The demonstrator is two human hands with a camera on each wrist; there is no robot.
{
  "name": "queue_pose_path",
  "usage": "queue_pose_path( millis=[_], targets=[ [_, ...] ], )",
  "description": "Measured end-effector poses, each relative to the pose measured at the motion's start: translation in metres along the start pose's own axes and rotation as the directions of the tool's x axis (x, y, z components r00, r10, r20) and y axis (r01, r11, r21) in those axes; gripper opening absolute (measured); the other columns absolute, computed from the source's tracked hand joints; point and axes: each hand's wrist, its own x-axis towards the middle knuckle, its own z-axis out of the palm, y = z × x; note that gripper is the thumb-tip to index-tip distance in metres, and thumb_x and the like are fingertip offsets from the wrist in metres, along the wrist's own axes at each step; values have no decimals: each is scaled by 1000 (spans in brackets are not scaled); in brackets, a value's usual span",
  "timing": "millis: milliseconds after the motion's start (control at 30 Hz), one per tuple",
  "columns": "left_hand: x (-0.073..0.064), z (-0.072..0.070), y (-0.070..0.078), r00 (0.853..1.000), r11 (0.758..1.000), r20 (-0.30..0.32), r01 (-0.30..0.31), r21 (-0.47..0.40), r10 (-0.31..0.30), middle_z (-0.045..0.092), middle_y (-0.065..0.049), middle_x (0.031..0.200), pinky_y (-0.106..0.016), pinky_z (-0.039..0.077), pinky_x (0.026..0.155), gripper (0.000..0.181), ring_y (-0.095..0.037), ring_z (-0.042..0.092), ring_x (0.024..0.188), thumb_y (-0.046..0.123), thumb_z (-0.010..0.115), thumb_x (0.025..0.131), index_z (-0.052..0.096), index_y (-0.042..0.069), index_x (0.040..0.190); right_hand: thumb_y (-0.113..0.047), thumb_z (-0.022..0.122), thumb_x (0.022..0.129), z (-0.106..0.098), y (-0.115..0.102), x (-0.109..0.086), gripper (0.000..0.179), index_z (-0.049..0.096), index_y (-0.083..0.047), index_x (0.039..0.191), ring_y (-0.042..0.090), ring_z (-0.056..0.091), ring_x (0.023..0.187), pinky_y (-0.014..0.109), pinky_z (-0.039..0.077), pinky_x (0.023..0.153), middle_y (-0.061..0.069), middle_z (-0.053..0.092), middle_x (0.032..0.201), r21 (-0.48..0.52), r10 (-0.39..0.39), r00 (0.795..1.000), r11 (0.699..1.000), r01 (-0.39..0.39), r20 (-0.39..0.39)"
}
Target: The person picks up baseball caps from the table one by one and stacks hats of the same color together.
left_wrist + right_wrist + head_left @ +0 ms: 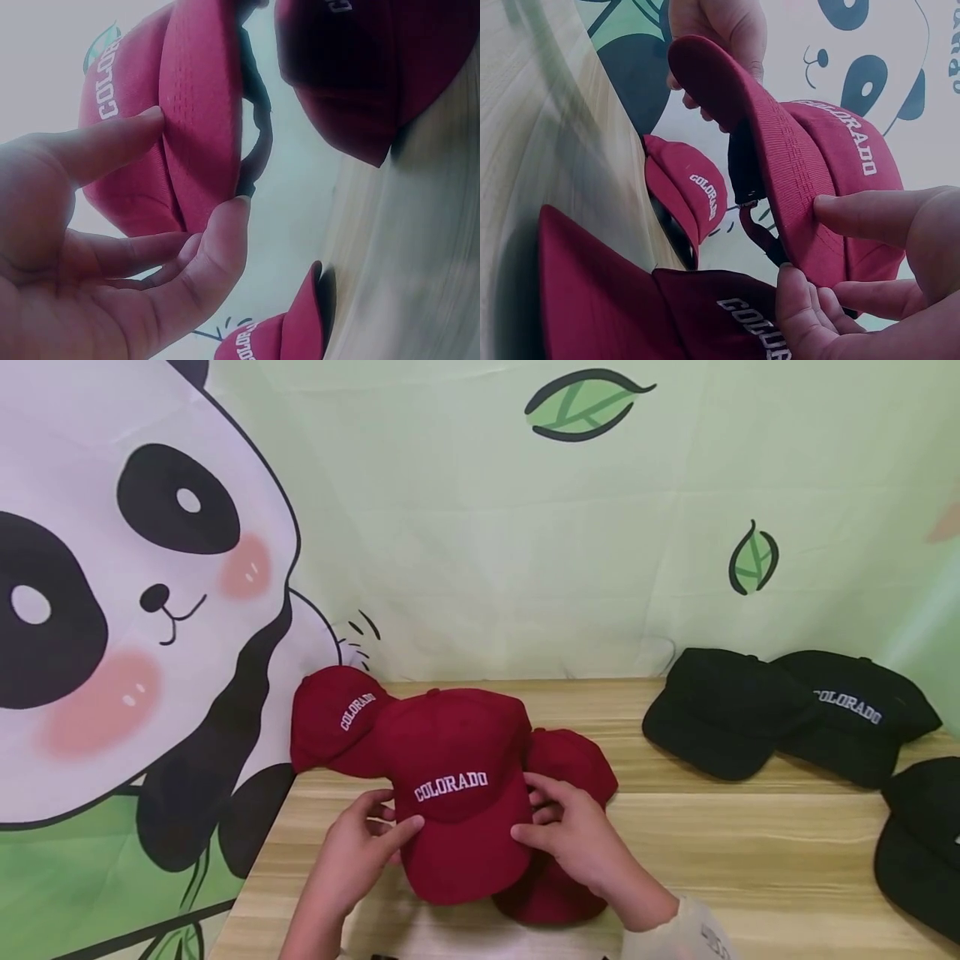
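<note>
The left hand (366, 835) and right hand (573, 827) pinch the raised red cap (461, 806) from both sides, probably to keep it steady above the desk (720, 852). Other red caps (330, 714) sit near; black caps (723, 714) lie well apart.

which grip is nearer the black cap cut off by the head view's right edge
Right. The right grip holds the raised red cap by its right edge, to the left of the black cap; the left grip holds the opposite edge, farther away.
</note>
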Motion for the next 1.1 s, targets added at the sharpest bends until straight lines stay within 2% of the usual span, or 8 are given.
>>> queue_pose_path(
  millis=[400,1100],
  targets=[
    [-1,9,3,1000,1000,6,-17,-2,17,61,-14,104,-33,57,63,60,-16,63,84,29,78,82,54,3,130,-8,78,79,-12,3,-3,63,52,-2,136,17,58,84,20,51,70,13,56,108,-3,-5,1000,1000,5,28],
    [1,23,11,996,997,49,-69,-41,71,61,-13,103,-34,58,62,60,-16,62,83,28,78,81,53,4,130,-10,78,79,-27,7,-13,63,52,-4,137,18,59,88,21,51,72,13,56,111,-11,11,1000,1000,-11,-4]
  ],
)
